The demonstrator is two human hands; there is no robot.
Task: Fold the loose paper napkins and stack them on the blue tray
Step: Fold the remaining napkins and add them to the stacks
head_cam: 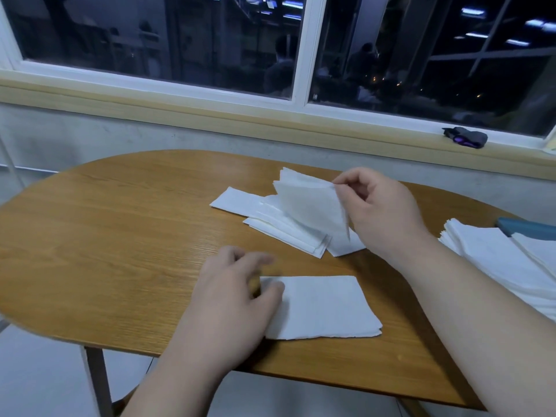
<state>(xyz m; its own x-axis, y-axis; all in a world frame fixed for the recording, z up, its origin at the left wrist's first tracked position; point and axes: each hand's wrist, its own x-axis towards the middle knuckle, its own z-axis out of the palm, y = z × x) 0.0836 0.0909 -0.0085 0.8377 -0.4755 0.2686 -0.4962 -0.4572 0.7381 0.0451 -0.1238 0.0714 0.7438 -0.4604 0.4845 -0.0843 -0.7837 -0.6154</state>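
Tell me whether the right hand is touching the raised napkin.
Touching. The head view shows the right hand pinching the top corner of the raised napkin between thumb and fingertips, with no gap between them.

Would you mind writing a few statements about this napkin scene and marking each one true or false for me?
1. The right hand pinches a lifted napkin. True.
2. The left hand grips a cup. False: it touches a folded napkin lying flat on the table.
3. A stack of napkins lies at the far right. True.
4. Nothing lies on the windowsill. False: a dark object lies there.
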